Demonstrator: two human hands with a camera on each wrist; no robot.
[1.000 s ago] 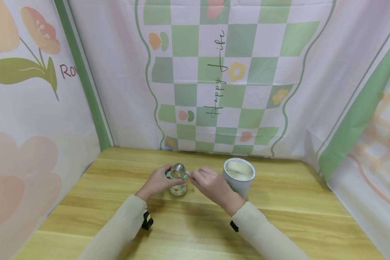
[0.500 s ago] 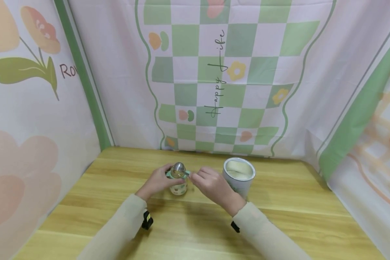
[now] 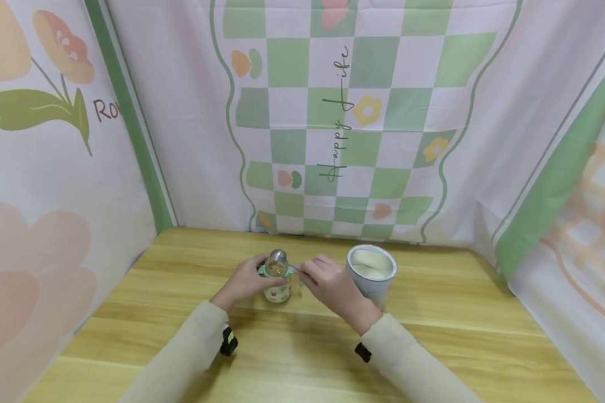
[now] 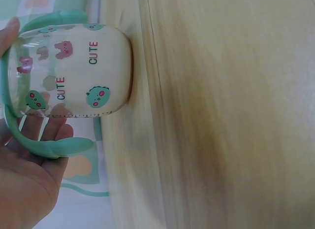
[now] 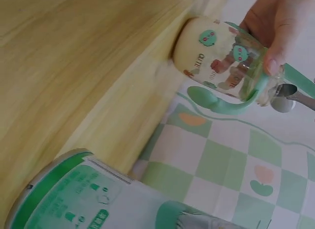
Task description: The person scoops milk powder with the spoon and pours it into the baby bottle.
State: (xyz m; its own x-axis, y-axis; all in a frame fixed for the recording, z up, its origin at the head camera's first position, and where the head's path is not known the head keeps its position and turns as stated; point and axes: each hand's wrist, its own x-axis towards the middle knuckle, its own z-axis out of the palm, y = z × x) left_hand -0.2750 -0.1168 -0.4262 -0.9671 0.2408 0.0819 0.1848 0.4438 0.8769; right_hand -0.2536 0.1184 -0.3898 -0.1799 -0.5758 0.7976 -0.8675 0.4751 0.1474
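Observation:
My left hand [image 3: 244, 281] grips a clear baby bottle [image 3: 277, 293] near its top, thumb in front and fingers behind. Green handles and small cartoon prints with the word CUTE show on the bottle [image 4: 74, 71] in the left wrist view. Its lower part looks cream-coloured, and it stands upright on the table with its mouth uncovered. My right hand [image 3: 335, 286] pinches the handle of a metal measuring spoon [image 3: 278, 257], whose bowl sits tipped right over the bottle's mouth. The spoon [image 5: 289, 92] also shows at the mouth in the right wrist view.
To the right, just beyond my right wrist, an uncovered can [image 3: 372, 292] holds pale powder. Green print covers the can [image 5: 64, 204] in the right wrist view. A patterned curtain [image 3: 327, 140] hangs behind the wooden table [image 3: 292, 358].
The spoon's bowl has tilted and risen slightly over the bottle's mouth as my right hand turned a little. My left hand and the bottle have stayed in place.

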